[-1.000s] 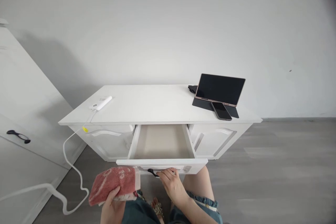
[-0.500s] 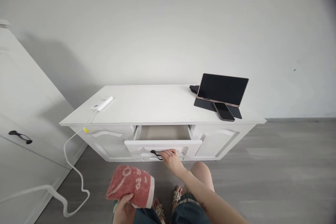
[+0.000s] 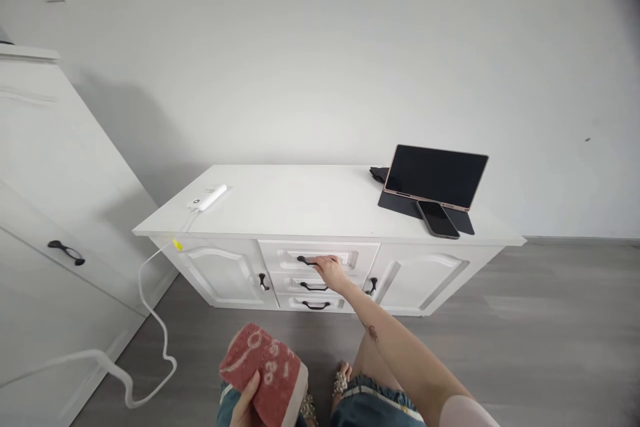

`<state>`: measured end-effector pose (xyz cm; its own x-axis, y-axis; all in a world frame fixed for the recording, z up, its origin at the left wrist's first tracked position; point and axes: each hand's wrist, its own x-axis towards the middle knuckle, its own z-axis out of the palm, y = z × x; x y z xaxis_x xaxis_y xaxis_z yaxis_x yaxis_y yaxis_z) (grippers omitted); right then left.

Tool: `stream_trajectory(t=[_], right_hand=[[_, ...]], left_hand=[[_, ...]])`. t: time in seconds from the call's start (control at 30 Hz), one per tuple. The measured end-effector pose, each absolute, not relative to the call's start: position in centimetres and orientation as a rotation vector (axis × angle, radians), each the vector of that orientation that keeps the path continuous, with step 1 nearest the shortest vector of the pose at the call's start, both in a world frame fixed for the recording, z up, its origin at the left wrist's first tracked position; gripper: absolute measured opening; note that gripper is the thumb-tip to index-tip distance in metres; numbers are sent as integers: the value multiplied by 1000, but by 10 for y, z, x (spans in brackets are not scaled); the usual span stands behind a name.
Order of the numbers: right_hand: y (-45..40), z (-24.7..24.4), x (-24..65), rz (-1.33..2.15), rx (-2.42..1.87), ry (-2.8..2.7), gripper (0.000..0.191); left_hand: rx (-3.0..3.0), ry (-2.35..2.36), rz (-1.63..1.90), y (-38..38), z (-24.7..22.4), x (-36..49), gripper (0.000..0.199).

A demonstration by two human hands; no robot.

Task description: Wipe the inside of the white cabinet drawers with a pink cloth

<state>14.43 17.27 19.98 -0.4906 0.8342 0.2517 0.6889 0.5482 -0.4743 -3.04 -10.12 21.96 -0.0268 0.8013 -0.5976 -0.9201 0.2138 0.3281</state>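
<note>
My right hand is closed on the black handle of the top drawer, which sits flush in the white cabinet. Low in the view, my left hand grips a folded red towel with pale markings and a white border. The thumb lies across the towel's face; the other fingers are hidden beneath it. Two lower drawers, each with a black handle, are closed below my right hand.
On the cabinet top stand a tablet on a dark cover, a phone and a dark folded item. A white power bank lies at the left, its white cable hanging down. A white wardrobe borders the left side.
The top drawer was pulled out and is now closed, pushed in by my right hand on its handle. The towel has tilted slightly in my left hand and shifted right in view.
</note>
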Motion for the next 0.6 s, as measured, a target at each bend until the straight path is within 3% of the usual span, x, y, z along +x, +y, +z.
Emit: stream_trajectory(t=[0.33, 0.47, 0.6], right_hand=[[162, 197, 144, 335, -1194, -2271, 35], [113, 155, 156, 245, -1182, -2170, 37], [83, 99, 176, 517, -1368, -2325, 54]], left_hand=[[-223, 1053, 1416, -93, 229, -17, 59], [-209, 1042, 1371, -98, 233, -22, 48], [-245, 1062, 1340, -105, 233, -24, 47]])
